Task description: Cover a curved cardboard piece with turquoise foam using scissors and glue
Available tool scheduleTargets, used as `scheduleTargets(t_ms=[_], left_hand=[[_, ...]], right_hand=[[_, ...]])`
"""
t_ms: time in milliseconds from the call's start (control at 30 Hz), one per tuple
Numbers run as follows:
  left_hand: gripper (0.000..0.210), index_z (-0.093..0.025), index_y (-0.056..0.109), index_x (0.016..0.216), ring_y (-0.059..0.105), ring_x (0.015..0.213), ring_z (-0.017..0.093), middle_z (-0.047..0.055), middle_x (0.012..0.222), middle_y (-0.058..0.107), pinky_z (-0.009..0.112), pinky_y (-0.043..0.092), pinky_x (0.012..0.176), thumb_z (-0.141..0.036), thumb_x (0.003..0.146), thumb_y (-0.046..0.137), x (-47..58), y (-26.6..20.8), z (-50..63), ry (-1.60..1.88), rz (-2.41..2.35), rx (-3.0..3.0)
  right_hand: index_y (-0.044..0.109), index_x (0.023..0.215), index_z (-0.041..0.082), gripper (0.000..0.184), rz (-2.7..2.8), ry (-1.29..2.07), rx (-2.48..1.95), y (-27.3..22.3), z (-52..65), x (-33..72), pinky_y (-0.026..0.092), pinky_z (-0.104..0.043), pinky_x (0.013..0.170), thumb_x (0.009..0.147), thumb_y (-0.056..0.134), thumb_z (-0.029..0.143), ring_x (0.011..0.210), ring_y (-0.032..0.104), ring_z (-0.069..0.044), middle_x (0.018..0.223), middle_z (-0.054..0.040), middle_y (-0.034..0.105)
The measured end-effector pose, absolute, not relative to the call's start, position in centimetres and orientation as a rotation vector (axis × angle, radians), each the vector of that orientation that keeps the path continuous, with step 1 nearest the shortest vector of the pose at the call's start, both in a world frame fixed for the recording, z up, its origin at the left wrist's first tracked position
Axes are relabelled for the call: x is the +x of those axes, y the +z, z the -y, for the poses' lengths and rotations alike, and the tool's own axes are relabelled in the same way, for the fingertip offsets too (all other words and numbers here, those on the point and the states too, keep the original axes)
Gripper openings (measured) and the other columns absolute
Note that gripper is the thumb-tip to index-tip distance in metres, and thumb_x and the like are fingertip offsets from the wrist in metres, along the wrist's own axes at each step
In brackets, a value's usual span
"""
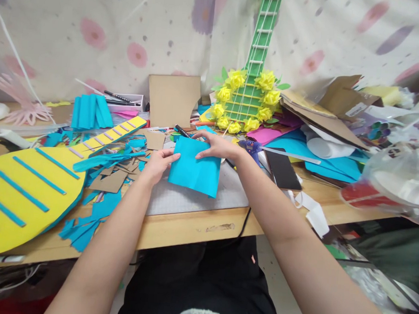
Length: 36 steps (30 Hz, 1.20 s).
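Note:
A blue sheet of craft paper (194, 172) is held up, tilted, over a pale grey mat (230, 192) at the table's front edge. My left hand (157, 165) pinches its left edge, thumb and fingertips together. On the top edge lies my right hand (215, 145), its thumb against the front face and its fingers bent over the rim. Some right fingertips are hidden behind the paper. Just beyond the sheet a black pen (181, 130) shows. To the right of my right hand sits a purple glue gun (252, 149), partly covered by my forearm.
A yellow paper guitar shape (24, 182) with blue strips spreads across the left, beside blue and cardboard scraps (110, 181). At the back stands a green guitar model (249, 97) ringed with yellow flowers. Rightward are a black phone (283, 169) and a red-and-white bucket (379, 188).

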<state>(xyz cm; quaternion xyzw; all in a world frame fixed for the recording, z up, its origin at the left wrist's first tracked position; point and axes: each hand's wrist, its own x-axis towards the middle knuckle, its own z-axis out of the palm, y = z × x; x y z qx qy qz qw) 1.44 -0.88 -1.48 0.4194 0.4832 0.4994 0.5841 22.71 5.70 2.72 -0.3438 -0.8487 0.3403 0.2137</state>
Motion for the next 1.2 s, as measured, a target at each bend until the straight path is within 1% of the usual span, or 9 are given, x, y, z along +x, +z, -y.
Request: scheduleTargets(t_ms=[200,333,500,533,600,700,800,1000,1200], left_hand=[[0.031,-0.014,0.068,0.076,0.058,0.056,0.014,0.004,0.068,0.067,0.025,0.046,0.054,-0.031,0.052,0.08,1.6,-1.3,1.1,1.116,-1.102,0.928],[0.034,-0.015,0.067,0.077,0.06,0.062,0.015,0.003,0.069,0.067,0.026,0.047,0.057,-0.033,0.051,0.08,1.6,-1.6,0.7,1.205,-1.163,0.908],[0.025,-0.018,0.063,0.075,0.061,0.072,0.012,-0.001,0.071,0.066,0.021,0.049,0.062,-0.029,0.057,0.077,1.4,-2.3,-0.2,1.689,-1.199,0.653],[0.023,-0.018,0.062,0.075,0.061,0.073,0.012,-0.001,0.072,0.066,0.02,0.049,0.064,-0.026,0.059,0.076,1.4,-2.4,-0.4,1.739,-1.182,0.601],[0.018,-0.019,0.06,0.076,0.062,0.076,0.012,-0.001,0.077,0.068,0.02,0.051,0.067,-0.022,0.063,0.073,1.4,-2.5,-0.5,1.779,-1.157,0.544],[0.015,-0.02,0.059,0.075,0.062,0.086,0.013,0.0,0.085,0.069,0.023,0.051,0.074,-0.02,0.066,0.071,1.7,-2.8,-0.5,1.795,-1.117,0.561],[0.02,-0.021,0.059,0.079,0.063,0.091,0.014,0.0,0.085,0.069,0.025,0.051,0.079,-0.021,0.064,0.073,2.1,-3.0,-0.4,1.801,-1.029,0.581],[0.028,-0.02,0.062,0.087,0.063,0.092,0.016,0.002,0.09,0.07,0.026,0.051,0.079,-0.02,0.062,0.074,3.1,-2.6,0.0,1.808,-0.972,0.573],[0.037,-0.014,0.063,0.077,0.064,0.077,0.016,0.004,0.079,0.069,0.031,0.052,0.076,-0.02,0.046,0.082,3.9,-2.8,0.3,1.686,-0.947,0.612]], right_hand=[[0.053,0.115,0.024,0.065,2.404,0.866,-1.026,2.7,-6.0,22.8,0.041,-0.041,0.092,0.057,0.075,0.041,0.111,0.051,-0.025,0.124,-0.0077,0.052],[0.052,0.117,0.022,0.068,2.319,0.715,-1.138,2.8,-5.6,22.6,0.042,-0.044,0.09,0.057,0.075,0.043,0.106,0.052,-0.027,0.117,-0.0095,0.055],[0.036,0.129,0.02,0.065,1.758,0.309,-1.25,2.5,-3.6,20.8,0.031,-0.052,0.099,0.074,0.06,0.045,0.128,0.029,-0.034,0.131,-0.0172,0.039],[0.031,0.131,0.02,0.066,1.678,0.338,-1.259,2.2,-3.2,20.2,0.032,-0.051,0.098,0.076,0.056,0.046,0.129,0.028,-0.033,0.133,-0.0177,0.035],[0.025,0.132,0.02,0.073,1.531,0.493,-1.283,1.2,-2.4,18.7,0.037,-0.047,0.096,0.074,0.058,0.048,0.125,0.036,-0.03,0.132,-0.0184,0.036],[0.02,0.131,0.017,0.088,1.38,0.993,-1.315,-0.9,-1.8,16.4,0.046,-0.039,0.086,0.064,0.068,0.048,0.106,0.054,-0.024,0.117,-0.0169,0.049],[0.019,0.13,0.015,0.102,1.313,1.27,-1.25,-2.5,-2.0,14.8,0.049,-0.037,0.082,0.051,0.078,0.043,0.095,0.059,-0.023,0.101,-0.0127,0.057],[0.024,0.124,0.022,0.099,1.048,1.376,-1.088,-3.3,-3.0,14.6,0.049,-0.036,0.08,0.045,0.081,0.037,0.088,0.06,-0.019,0.095,-0.0055,0.059],[0.03,0.122,0.022,0.096,1.023,1.286,-1.077,-3.6,-3.0,14.9,0.046,-0.035,0.076,0.042,0.082,0.032,0.073,0.056,-0.015,0.073,0.0044,0.052]])
